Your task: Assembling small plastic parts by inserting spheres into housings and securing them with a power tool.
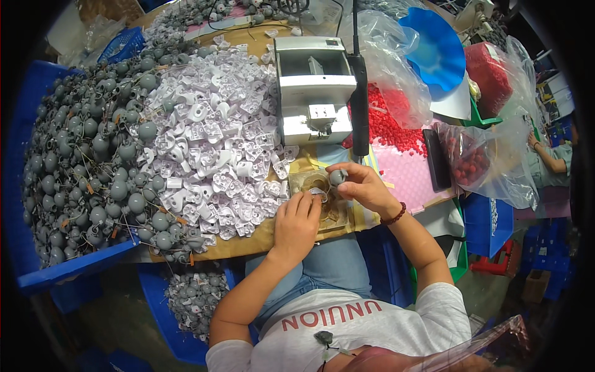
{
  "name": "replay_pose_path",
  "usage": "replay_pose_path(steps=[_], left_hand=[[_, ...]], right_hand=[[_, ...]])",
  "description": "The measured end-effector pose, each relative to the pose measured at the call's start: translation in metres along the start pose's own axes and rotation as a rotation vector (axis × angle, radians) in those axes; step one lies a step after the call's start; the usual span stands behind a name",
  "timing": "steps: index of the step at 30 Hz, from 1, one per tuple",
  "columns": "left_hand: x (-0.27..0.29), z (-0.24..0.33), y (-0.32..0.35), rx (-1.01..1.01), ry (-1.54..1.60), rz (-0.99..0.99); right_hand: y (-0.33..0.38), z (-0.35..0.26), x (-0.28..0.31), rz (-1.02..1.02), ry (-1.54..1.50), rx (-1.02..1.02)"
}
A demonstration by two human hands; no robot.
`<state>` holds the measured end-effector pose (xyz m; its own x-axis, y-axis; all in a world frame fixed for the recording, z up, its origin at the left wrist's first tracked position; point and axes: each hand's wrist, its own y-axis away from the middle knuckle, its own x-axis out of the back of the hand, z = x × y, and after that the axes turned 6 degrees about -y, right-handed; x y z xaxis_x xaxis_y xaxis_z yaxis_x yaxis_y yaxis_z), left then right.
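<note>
Here, just past our lap (pixel 338 263), our left hand (pixel 296 226) lies palm down at the tan block (pixel 335 218) on the table (pixel 248 244). Its fingers sit close together by a small white piece (pixel 317 191); we can't tell if they pinch it. A bit farther, our right arm bends, and our right hand (pixel 367 188) pinches a gray ball (pixel 337 178) near the block's far right corner. We seem to be handling both parts together, which calls for a steady, soft grip. Beyond stands a silver machine (pixel 315 90).

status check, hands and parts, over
Right hand pinching round grey plastic part. Left hand at small white plastic piece, grip unclear. Silver metal machine beyond, apparently clear of both hands.
</note>
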<state>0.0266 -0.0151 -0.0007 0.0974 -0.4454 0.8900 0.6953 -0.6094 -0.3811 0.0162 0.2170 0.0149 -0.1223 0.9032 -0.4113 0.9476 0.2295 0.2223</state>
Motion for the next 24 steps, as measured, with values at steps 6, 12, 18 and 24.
replay_pose_path(steps=[6,12,18,24], left_hand=[[0.004,-0.007,-0.002,-0.027,0.078,0.012],[0.007,-0.011,-0.006,-0.010,0.169,0.029],[0.011,-0.004,-0.027,0.179,0.184,0.050],[0.001,-0.005,-0.031,0.156,0.071,0.009]], right_hand=[[-0.013,0.004,-0.006,0.054,0.637,0.033],[-0.012,0.017,-0.015,0.122,1.165,0.494],[-0.006,0.020,-0.030,0.210,1.204,0.454],[-0.022,-0.004,-0.006,0.329,1.051,0.671]])
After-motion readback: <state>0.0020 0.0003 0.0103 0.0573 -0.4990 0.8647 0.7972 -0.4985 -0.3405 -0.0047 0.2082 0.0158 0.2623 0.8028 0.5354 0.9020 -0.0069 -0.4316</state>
